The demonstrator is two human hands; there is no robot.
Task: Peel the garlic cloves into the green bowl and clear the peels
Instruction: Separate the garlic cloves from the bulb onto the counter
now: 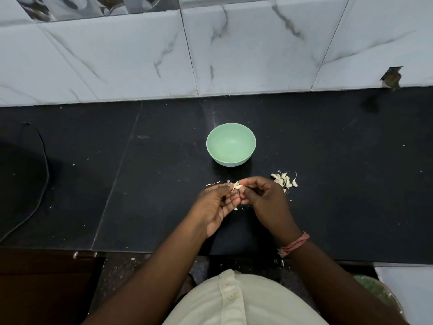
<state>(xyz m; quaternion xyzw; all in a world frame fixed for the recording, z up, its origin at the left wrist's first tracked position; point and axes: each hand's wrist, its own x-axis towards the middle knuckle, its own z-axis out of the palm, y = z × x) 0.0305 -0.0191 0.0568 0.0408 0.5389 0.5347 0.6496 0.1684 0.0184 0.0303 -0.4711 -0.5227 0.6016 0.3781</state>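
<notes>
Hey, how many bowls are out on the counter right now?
1: the green bowl stands on the black counter, beyond both hands, left of the garlic pile. No clove shows inside it. No other bowl is in view.

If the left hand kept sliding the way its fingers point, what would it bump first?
Probably the right hand: the left hand points at it, both pinching the small white garlic clove.

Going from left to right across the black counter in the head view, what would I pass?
Black cable → loose peel strip → garlic clove pinched by both hands → pile of garlic cloves.
</notes>
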